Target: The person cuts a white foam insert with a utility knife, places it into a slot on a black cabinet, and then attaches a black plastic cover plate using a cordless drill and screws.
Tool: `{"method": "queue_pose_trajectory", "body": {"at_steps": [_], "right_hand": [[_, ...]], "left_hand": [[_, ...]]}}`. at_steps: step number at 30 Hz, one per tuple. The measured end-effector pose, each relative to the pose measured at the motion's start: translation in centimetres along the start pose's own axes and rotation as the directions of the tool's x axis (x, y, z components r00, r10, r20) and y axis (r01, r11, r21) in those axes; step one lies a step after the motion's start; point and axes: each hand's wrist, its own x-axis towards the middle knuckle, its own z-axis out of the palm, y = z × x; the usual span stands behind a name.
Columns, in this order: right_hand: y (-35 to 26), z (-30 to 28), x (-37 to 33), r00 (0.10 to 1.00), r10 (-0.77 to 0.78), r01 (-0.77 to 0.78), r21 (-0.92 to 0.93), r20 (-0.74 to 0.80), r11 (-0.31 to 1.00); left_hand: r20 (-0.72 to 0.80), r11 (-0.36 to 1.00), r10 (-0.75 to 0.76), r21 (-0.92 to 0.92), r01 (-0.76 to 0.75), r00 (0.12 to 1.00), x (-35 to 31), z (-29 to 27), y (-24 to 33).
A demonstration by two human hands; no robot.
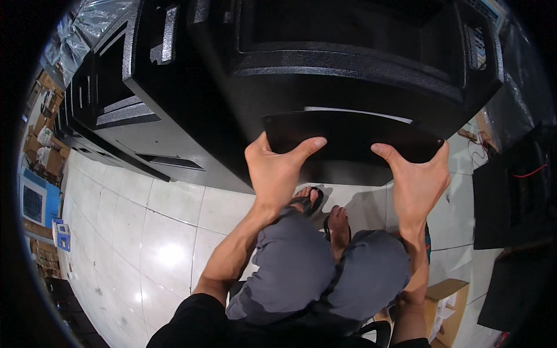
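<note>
A thin black plate (348,134) with rounded corners is held level by its two ends in front of a large black textured cabinet (342,90), which looks like a speaker box. My left hand (274,173) is closed on the plate's left end, thumb on top and fingers mostly hidden beneath. On the right end my right hand (420,182) grips it the same way. A narrow white strip (360,113) shows along the plate's far edge, against the cabinet face. Whether the plate touches the cabinet I cannot tell.
More black cabinets (145,130) stand in a row at the left. Dark boxes (513,197) are at the right. An open cardboard box (449,307) sits by my right arm. White floor tiles (168,232) lie below, with a blue unit (38,200) at far left.
</note>
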Motion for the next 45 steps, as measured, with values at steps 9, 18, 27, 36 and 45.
{"method": "queue_pose_trajectory", "body": {"at_steps": [9, 18, 27, 36, 45], "right_hand": [[2.9, -1.1, -0.1, 0.987, 0.001, -0.029, 0.174, 0.161, 0.984], [1.2, -4.3, -1.9, 0.968, -0.094, 0.048, 0.193, 0.234, 0.98], [-7.3, -5.4, -2.7, 0.572, -0.713, 0.668, 0.274, 0.405, 0.691], [-7.9, -4.8, -3.1, 0.618, -0.692, 0.624, 0.303, 0.373, 0.721], [-6.6, -2.9, -4.1, 0.614, -0.765, 0.687, 0.348, 0.193, 0.638]], "left_hand": [[0.214, 0.993, -0.092, -0.054, 0.106, 0.973, 0.3, -1.2, -1.1], [0.318, 0.871, -0.078, -0.44, 0.22, 0.945, 2.2, -2.4, -5.7], [0.46, 0.556, -0.037, -0.728, 0.401, 0.887, 2.1, -0.4, -7.9], [0.574, 0.441, 0.055, -0.748, 0.496, 0.817, 3.2, -0.1, -10.9], [0.578, 0.41, 0.025, -0.75, 0.519, 0.816, 3.2, 0.1, -11.8]]}}
